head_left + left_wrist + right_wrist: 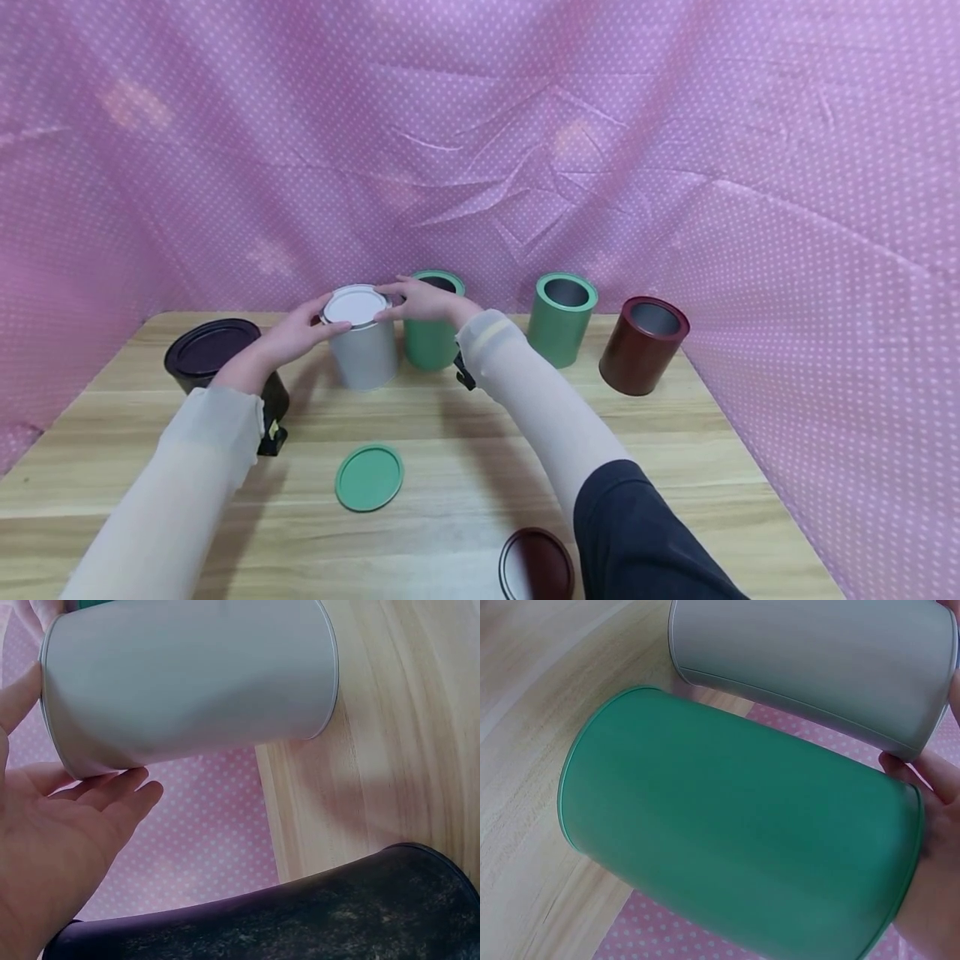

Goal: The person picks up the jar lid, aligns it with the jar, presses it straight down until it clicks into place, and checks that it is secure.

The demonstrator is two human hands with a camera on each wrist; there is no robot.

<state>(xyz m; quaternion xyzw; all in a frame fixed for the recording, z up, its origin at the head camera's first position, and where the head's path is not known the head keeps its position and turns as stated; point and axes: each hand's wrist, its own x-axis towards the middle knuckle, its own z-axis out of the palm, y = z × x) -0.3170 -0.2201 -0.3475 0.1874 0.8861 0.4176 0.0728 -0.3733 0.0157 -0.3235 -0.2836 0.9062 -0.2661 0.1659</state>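
A grey can (365, 354) stands upright at the back of the wooden table (450, 417), with a white lid (352, 306) lying on its top. My left hand (318, 319) touches the lid's left rim with thumb and relaxed fingers. My right hand (392, 300) rests flat on the right rim. In the left wrist view the grey can (187, 682) fills the top and my palm (52, 840) lies open beside its rim. The right wrist view shows the grey can (817, 660) and my fingertips (930, 776) at its rim.
A green can (429, 340) (735, 840) stands right behind my right hand. Another open green can (562, 321) and a dark red can (643, 346) stand to the right. A lidded black can (212, 354) (315, 922) is at the left. Nearer me lie a green lid (369, 477) and a dark red lid (537, 565).
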